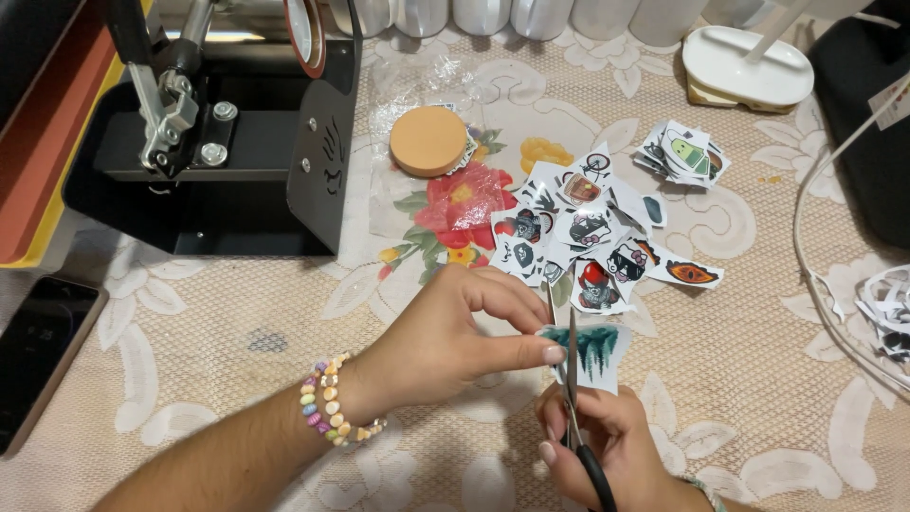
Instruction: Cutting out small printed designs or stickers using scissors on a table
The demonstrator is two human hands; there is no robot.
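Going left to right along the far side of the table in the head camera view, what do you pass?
Black press machine → round orange disc → pile of cut-out picture stickers → small stack of stickers → white oval stand.

Black heat press machine (223, 142) sits at about 10 o'clock on the desk (758, 379), which has a lacy cream cloth with a red flower print. Round orange disc (428, 140) at 12 o'clock, just left of a messy pile of cut-out stickers (588, 237). Smaller sticker stack (682, 154) at 1 o'clock, white oval stand base (747, 66) above it. Dark phone (38, 351) at 9 o'clock, white paper scraps (886, 313) at 3.
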